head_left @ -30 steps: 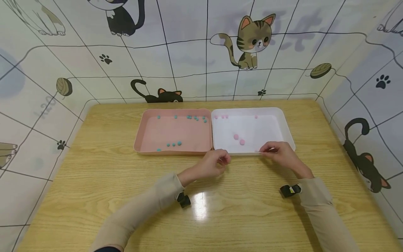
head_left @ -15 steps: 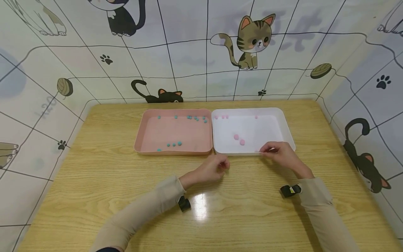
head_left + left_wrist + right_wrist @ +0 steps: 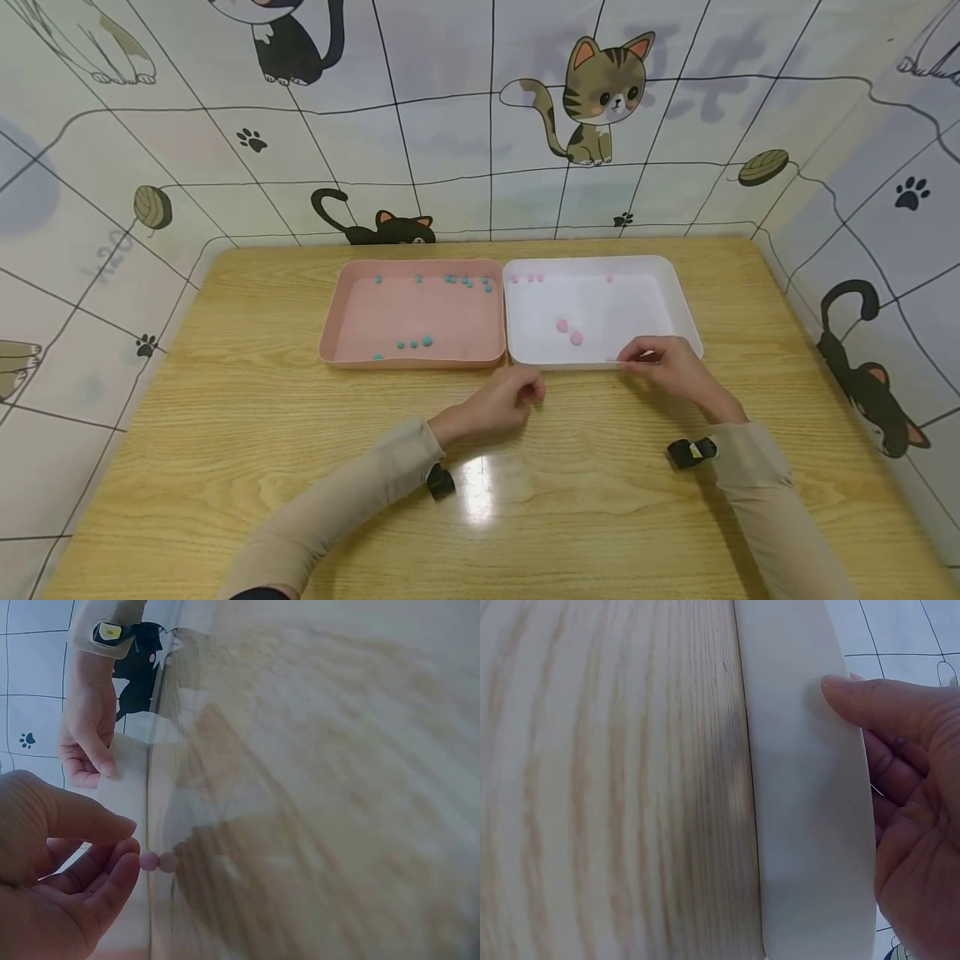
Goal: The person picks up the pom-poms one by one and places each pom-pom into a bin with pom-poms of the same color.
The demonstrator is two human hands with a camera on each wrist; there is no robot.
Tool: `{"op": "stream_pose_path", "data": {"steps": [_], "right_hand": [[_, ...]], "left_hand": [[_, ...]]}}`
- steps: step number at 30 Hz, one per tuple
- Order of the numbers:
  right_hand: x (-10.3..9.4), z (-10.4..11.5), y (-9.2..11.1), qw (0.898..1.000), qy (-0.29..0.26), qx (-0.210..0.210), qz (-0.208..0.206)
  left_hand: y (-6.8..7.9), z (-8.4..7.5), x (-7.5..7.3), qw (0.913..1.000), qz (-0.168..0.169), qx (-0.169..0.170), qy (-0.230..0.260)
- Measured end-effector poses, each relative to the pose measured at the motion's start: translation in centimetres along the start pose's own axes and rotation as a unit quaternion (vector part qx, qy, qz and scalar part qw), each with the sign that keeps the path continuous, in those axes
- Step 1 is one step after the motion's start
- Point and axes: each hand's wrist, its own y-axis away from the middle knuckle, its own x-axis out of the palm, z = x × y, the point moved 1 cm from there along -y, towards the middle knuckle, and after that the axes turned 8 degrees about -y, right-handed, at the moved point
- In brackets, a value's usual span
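My left hand (image 3: 498, 404) is low over the table before the seam of the two trays. In the left wrist view, its thumb and curled fingers meet at a small pink bead (image 3: 148, 860), held right at the fingertips close over the glossy wood. In the head view the hand hides that bead. My right hand (image 3: 670, 367) grips the near rim of the white tray (image 3: 637, 275). The right wrist view has its thumb (image 3: 840, 690) against the outer wall, with the other fingers behind the rim. Several pink beads (image 3: 562, 326) of different sizes lie in this tray.
A pink tray (image 3: 420, 362) stands against the white one on its left, with several teal beads (image 3: 427, 341) scattered inside. Both trays lie on a wooden table (image 3: 570, 508). A cat-printed wall covering (image 3: 450, 150) rises behind the table and along its sides.
My left hand has come down slightly from the white tray's near rim toward the table, then stayed nearly still. The right hand keeps its hold, and the beads in the trays have not moved.
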Motion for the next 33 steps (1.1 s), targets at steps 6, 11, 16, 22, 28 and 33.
{"op": "stream_pose_path", "data": {"steps": [6, 11, 16, 22, 28, 33], "right_hand": [[-0.1, 0.1, 0.0, 1.000, 0.001, 0.002, 0.001], [-0.1, 0.0, 0.0, 1.000, -0.004, 0.001, 0.000], [0.0, -1.3, -0.1, 1.000, -0.007, 0.008, -0.001], [-0.1, -0.5, 0.1, 1.000, -0.003, 0.008, 0.000], [0.0, 0.1, 0.1, 1.000, -0.001, 0.006, -0.002], [0.0, 0.3, 0.1, 1.000, -0.005, 0.011, 0.000]], "left_hand": [[0.0, 0.1, 0.1, 1.0000, 0.000, 0.003, 0.005], [0.0, 0.2, 0.2, 0.9997, 0.019, -0.009, 0.014], [0.1, 0.4, 0.3, 0.9991, 0.027, -0.017, 0.028], [0.2, 0.4, 0.4, 0.9981, 0.040, -0.017, 0.044], [0.2, 0.5, 0.4, 0.9973, 0.036, -0.030, 0.056], [0.0, 0.2, -0.2, 0.9982, 0.015, -0.024, 0.053]]}}
